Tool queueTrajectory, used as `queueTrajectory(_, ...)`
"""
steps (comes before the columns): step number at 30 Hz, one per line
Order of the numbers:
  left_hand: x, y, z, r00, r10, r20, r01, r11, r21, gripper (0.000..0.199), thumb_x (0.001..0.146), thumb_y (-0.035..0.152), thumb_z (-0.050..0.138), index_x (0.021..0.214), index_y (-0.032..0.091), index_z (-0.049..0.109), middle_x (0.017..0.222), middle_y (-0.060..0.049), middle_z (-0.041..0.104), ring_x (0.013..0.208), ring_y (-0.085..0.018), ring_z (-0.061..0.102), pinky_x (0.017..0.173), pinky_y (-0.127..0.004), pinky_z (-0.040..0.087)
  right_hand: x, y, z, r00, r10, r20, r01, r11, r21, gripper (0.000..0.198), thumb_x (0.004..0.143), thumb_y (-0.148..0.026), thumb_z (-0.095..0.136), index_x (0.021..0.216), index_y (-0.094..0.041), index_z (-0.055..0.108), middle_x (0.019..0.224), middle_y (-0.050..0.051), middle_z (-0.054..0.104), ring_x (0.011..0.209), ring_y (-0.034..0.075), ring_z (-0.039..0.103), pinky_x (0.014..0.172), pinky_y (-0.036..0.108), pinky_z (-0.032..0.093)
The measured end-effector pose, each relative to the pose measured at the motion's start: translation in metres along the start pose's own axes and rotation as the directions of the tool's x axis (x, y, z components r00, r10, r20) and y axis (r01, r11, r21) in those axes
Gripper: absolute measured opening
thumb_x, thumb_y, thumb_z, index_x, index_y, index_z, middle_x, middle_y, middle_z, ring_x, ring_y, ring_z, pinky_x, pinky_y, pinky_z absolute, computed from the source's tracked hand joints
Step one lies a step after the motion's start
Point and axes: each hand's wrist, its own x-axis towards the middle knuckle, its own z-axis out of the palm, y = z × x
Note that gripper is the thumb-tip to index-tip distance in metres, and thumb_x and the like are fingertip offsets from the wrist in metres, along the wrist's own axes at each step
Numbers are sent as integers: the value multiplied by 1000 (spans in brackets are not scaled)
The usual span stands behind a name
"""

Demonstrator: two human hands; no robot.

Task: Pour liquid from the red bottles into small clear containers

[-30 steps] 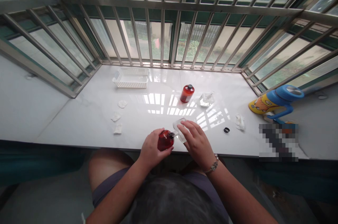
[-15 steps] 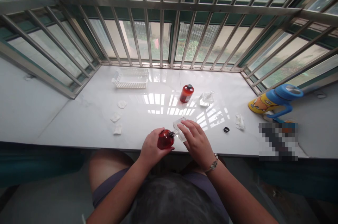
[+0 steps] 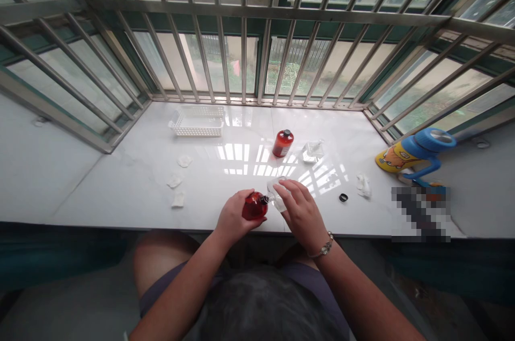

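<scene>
My left hand [image 3: 236, 216] is wrapped round a red bottle [image 3: 253, 208], tilted so that its dark neck points right. In my right hand [image 3: 301, 207] is a clear glass bottle [image 3: 277, 191], its narrow mouth meeting the red bottle's neck. Both bottles are held over the front edge of the white counter [image 3: 140, 180]. Whether liquid passes between them is too small to tell. To the right of my right hand lies a black ring-shaped cap [image 3: 343, 198].
Farther back stand another red bottle [image 3: 283, 143] and a square clear glass bottle [image 3: 313, 152]. A white basket [image 3: 197, 127] sits back left, above several white pads [image 3: 177, 200]. Crumpled tissue [image 3: 363, 185] and a blue-yellow flask [image 3: 412, 152] are at right. Metal bars [image 3: 243, 62] line the window.
The red bottle and the clear bottle have shifted very slightly within the view, along with both hands. Mouth to mouth, the two bottles remain together. My grip looks the same.
</scene>
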Motion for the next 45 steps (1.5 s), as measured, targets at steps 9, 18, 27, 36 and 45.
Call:
queueTrajectory(9,10,-1,0,999,40,30,-39,999,-23,81,77,45,95,146,27,55,138,-10,72,125,-32,72,110,-51,59,3,3,1,1000,20,-23,-20,1000,-7,63,97,-5,57,156,-24,52,146,14,63,140,34,55,117,57,52)
queueTrajectory(18,12,0,-2,998,44,51,-44,999,-19,83,76,44,96,147,27,55,139,-10,72,127,-33,71,111,-51,59,2,4,0,1000,9,-15,-10,1000,-23,63,95,-3,57,155,-23,53,147,14,63,140,34,54,117,57,52)
queueTrajectory(27,12,-1,-1,997,43,57,-42,999,-15,84,77,43,95,149,28,55,139,-11,72,127,-33,71,112,-53,59,4,3,0,1000,3,-29,-3,1000,-24,65,97,-5,55,158,-26,51,147,14,63,140,33,54,117,57,52)
queueTrajectory(36,12,-1,-2,997,42,58,-40,999,-20,85,76,42,96,149,28,54,139,-10,72,126,-33,71,111,-51,59,5,5,-1,1000,-9,-27,8,999,-37,62,97,-5,55,156,-24,53,146,14,63,140,34,55,116,57,52)
queueTrajectory(45,13,0,-3,997,38,61,-36,999,-31,85,77,41,96,148,27,53,140,-10,72,126,-32,71,112,-50,58,7,6,-1,999,-25,-27,23,999,-46,61,98,-5,55,156,-25,53,146,15,63,141,34,54,116,57,52)
